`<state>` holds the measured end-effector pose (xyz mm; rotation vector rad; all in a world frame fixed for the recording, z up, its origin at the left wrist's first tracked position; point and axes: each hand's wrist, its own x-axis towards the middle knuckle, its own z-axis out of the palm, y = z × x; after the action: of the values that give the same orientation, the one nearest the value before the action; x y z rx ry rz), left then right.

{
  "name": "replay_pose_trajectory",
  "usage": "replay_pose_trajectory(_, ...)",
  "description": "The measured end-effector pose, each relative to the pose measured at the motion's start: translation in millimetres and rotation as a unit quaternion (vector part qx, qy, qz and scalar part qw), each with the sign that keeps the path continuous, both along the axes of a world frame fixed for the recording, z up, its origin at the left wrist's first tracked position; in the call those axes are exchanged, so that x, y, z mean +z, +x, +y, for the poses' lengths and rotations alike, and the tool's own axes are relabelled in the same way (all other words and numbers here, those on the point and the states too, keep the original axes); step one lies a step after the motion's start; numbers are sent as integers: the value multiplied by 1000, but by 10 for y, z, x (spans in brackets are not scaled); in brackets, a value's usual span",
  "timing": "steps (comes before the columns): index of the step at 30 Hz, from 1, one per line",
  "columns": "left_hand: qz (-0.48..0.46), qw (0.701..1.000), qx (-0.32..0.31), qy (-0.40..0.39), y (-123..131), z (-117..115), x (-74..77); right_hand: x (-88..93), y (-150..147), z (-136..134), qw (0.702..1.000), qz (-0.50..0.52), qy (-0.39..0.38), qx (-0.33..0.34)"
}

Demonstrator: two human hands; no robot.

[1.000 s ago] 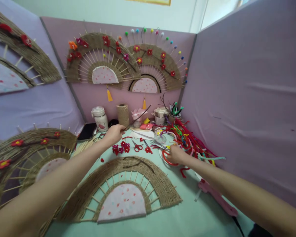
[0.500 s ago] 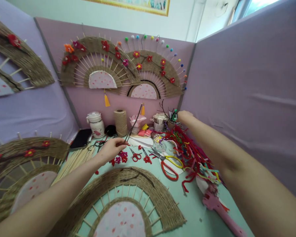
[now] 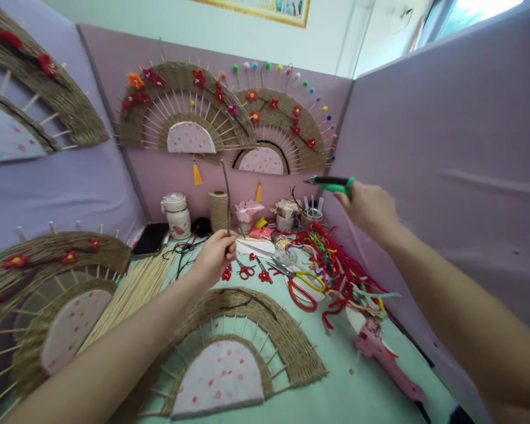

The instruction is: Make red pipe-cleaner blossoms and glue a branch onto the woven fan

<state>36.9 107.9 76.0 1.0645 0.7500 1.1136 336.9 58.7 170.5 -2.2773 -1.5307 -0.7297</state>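
Note:
A thin brown twig (image 3: 227,197) stands nearly upright in my left hand (image 3: 217,254), whose fingers are closed round its lower end. My right hand (image 3: 368,209) grips pliers (image 3: 331,182) with green handles and dark jaws, held in the air above the jar (image 3: 312,217) at the back right. The jaws point left, apart from the twig. In front of me lies a woven twine fan (image 3: 287,330) with a spotted half-round centre and a dark twig (image 3: 251,302) across its band. Red felt flowers (image 3: 227,272) lie just beyond it, partly behind my left hand.
Large scissors (image 3: 302,288), small red scissors (image 3: 246,271) and a pink glue gun (image 3: 386,359) lie on the table. Red pipe cleaners (image 3: 348,265) are heaped at right. Wooden sticks (image 3: 136,288), a phone (image 3: 150,239), a white bottle (image 3: 176,216) and a twine spool (image 3: 218,209) stand or lie left.
My right hand has lifted the pliers out of the jar and moved them up. My left hand has shifted right, and its twig has turned more upright.

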Motion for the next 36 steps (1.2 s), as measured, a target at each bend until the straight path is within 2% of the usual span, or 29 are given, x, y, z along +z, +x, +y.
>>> replay_pose_trajectory(3, -74, 997, -16, -3, 274, -284, 53, -477, -463, -360, 997, 38, 47, 50)
replay_pose_trajectory(6, -79, 996, -30, 5, 466, -573, -4, -932, -819, -551, 981, 130, 63, 131)
replay_pose_trajectory(8, -80, 996, -36, -5, 511, -716, -88, -1155, -978, -612, 962, 201, 85, 165)
replay_pose_trajectory(11, -84, 996, -3, -21, 481, -812, -234, -1368, -1130, -653, 925, 299, 110, 208)
replay_pose_trajectory(15, -71, 997, 23, -32, 408, -757, -393, -1503, -1247, -671, 874, 406, 130, 234)
replay_pose_trajectory(18, -70, 997, -10, -35, 375, -692, -451, -1549, -1308, -667, 857, 445, 124, 228)
replay_pose_trajectory(21, -73, 996, -42, -28, 346, -660, -447, -1583, -1344, -634, 842, 458, 115, 260)
replay_pose_trajectory(25, -60, 997, -28, -28, 312, -635, -393, -1599, -1316, -562, 808, 489, 108, 309)
replay_pose_trajectory(28, -14, 1000, -12, -14, 315, -615, -359, -1562, -1254, -524, 760, 555, 45, 334)
replay_pose_trajectory(30, 24, 1000, 0, 6, 339, -612, -356, -1534, -1231, -512, 744, 564, -15, 358)
replay_pose_trajectory(31, 38, 999, 1, 19, 357, -615, -362, -1527, -1232, -507, 754, 547, -30, 363)
replay_pose_trajectory(33, 53, 998, -10, 44, 396, -622, -386, -1534, -1254, -495, 801, 492, -36, 338)
replay_pose_trajectory(36, 63, 996, -6, 71, 425, -610, -423, -1577, -1288, -481, 871, 430, -47, 235)
